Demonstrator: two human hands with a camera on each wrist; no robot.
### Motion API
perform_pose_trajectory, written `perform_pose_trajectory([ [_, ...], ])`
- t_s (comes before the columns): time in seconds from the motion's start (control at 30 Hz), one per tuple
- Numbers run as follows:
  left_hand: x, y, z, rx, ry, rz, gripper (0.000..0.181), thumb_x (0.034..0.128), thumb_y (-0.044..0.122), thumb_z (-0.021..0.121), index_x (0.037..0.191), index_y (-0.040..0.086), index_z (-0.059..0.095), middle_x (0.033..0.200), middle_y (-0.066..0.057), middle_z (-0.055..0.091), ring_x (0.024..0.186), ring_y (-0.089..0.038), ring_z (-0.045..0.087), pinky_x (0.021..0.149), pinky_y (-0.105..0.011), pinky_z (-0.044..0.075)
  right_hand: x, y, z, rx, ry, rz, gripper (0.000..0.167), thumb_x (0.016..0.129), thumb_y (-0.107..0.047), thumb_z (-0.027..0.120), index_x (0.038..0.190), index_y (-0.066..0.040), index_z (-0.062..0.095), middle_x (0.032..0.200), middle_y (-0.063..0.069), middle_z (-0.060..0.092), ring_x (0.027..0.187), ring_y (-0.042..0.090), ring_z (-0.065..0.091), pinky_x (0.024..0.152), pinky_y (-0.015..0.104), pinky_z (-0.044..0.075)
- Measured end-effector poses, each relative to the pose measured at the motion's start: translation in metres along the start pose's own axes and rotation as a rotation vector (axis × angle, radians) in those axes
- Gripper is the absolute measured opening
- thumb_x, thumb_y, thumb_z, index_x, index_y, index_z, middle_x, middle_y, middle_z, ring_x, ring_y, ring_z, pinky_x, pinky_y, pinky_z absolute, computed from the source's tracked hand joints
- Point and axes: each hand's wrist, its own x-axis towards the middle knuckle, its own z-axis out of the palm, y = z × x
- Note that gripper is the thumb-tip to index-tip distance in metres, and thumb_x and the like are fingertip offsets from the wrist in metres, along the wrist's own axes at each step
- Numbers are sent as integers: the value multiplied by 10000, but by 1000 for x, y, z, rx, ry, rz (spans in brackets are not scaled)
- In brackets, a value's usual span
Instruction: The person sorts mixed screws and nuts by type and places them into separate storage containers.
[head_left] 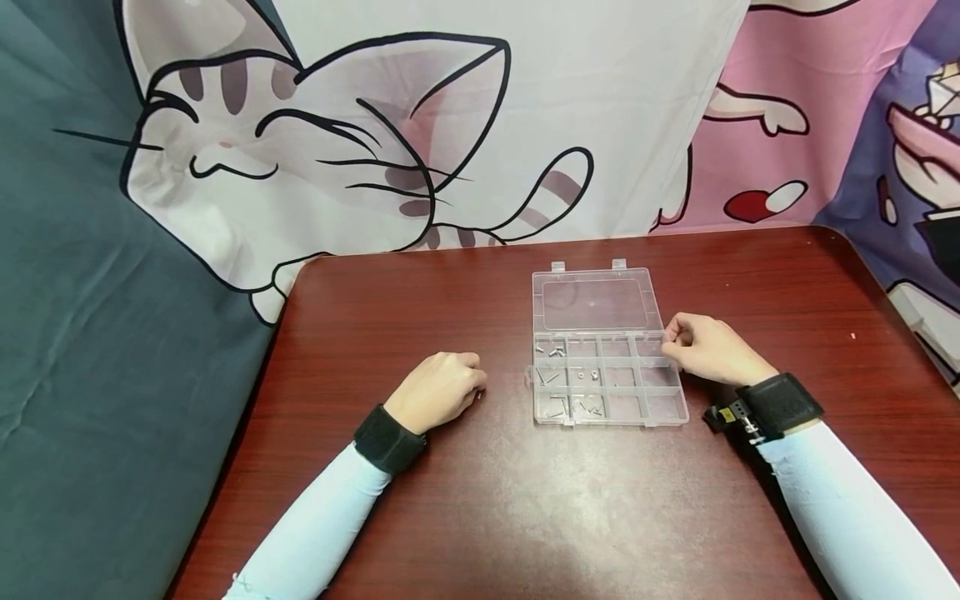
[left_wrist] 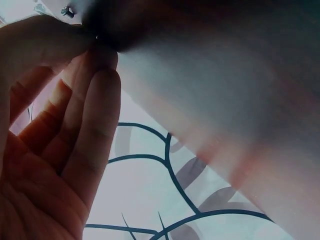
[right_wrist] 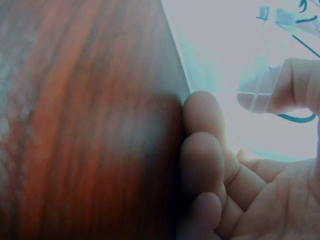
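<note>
A clear plastic compartment box [head_left: 628, 377] lies on the table with its lid [head_left: 596, 304] folded back. Small screws [head_left: 555, 407] lie in its left-hand compartments, and nuts [head_left: 587, 375] sit in a middle one. My right hand [head_left: 716, 348] grips the box's right edge; in the right wrist view the thumb [right_wrist: 260, 95] shows through clear plastic, with fingers [right_wrist: 202, 160] along the outside. Left of the box, my left hand [head_left: 435, 390] is low over the table, thumb and fingertips pinched together. A tiny metal piece [left_wrist: 97, 37] glints between them, mostly hidden.
The reddish-brown wooden table [head_left: 480, 517] reaches back to a cat-printed cloth [head_left: 637, 108]. A grey-green cloth [head_left: 97, 375] hangs along the left edge. Black wrist straps [head_left: 390, 440] are on both arms, the right one carrying a small device [head_left: 738, 417].
</note>
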Motion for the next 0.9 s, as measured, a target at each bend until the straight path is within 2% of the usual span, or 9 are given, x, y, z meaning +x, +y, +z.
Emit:
perform_pose_trajectory([
  [0.2,1,-1,3,17,2,-45,202,820,2,710,760,195,712,707,42,528,584,-114,561,570,-268,493,-1,0,0,3,3,0,80,918,-171,623,910,-99,592,674,-4,593,619,126,562,584,266,405],
  [0.4,1,-5,3,14,-35,-64,208,787,-37,644,786,168,675,725,35,519,611,-117,544,588,-268,479,0,-1,-1,11,3,-4,87,922,-178,631,910,-101,592,673,-13,594,613,115,565,584,263,406],
  [0.5,2,-6,2,12,-38,-55,197,786,-42,629,790,154,653,734,21,507,620,-132,530,600,-278,475,0,-1,-1,13,8,-11,91,920,-183,633,906,-102,593,671,-16,594,610,111,561,581,262,404],
  [0.67,6,-5,-3,3,-8,-22,187,781,-37,621,781,149,603,753,12,487,631,-133,493,606,-278,461,0,0,0,7,6,-3,86,921,-182,630,905,-106,592,667,-12,594,609,119,563,573,263,404],
  [0.9,23,1,-15,-1,37,31,164,761,-20,611,802,137,592,766,2,444,607,-136,423,581,-282,431,1,2,1,6,6,0,85,919,-179,624,903,-104,588,665,-3,589,611,130,566,575,264,406],
])
